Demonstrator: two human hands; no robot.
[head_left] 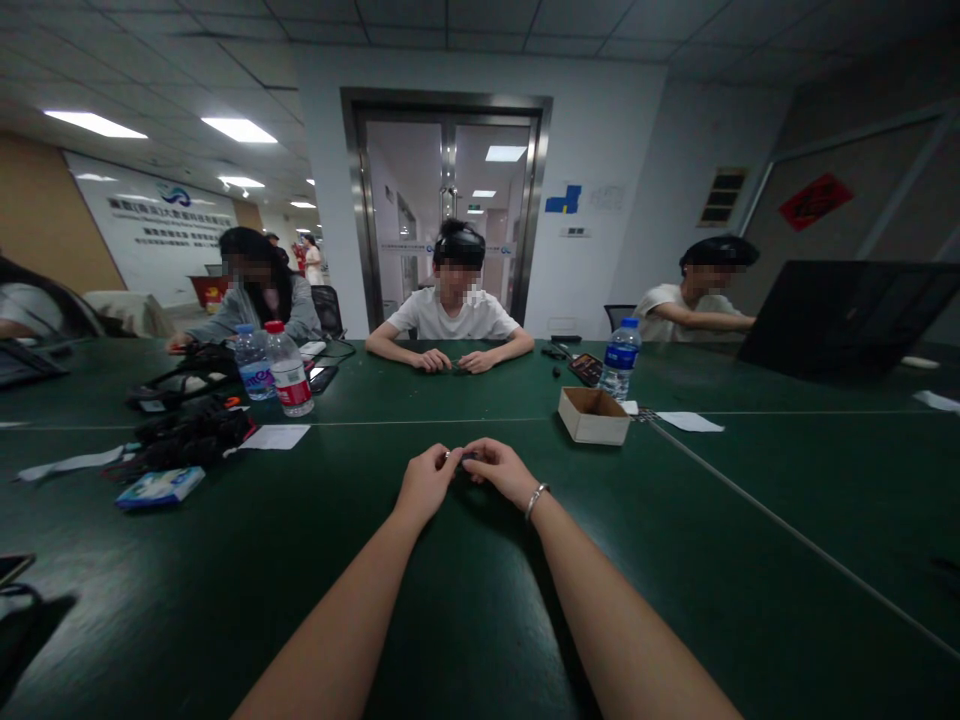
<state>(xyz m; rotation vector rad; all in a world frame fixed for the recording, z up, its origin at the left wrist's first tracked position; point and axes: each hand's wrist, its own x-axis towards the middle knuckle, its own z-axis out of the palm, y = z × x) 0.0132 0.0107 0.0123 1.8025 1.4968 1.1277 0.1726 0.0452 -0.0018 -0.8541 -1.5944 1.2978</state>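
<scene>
My left hand (429, 480) and my right hand (501, 468) meet at the fingertips just above the dark green table (465, 620). Both are closed in a pinch. Between them shows a small dark thing (468, 457), too small and too hidden by the fingers to name. The right fingers are curled about it, while the left thumb and finger press against its near side. A silver bracelet (537, 502) circles my right wrist. The small open cardboard box (594, 415) stands beyond my right hand, apart from it.
Two plastic bottles (288, 370), dark straps and cables (187, 435), a blue packet (160, 488) and paper (270, 437) lie left. To the right are a water bottle (620, 358), paper (690, 422) and a large black screen (847, 320). A person (454, 310) sits opposite, others on either side.
</scene>
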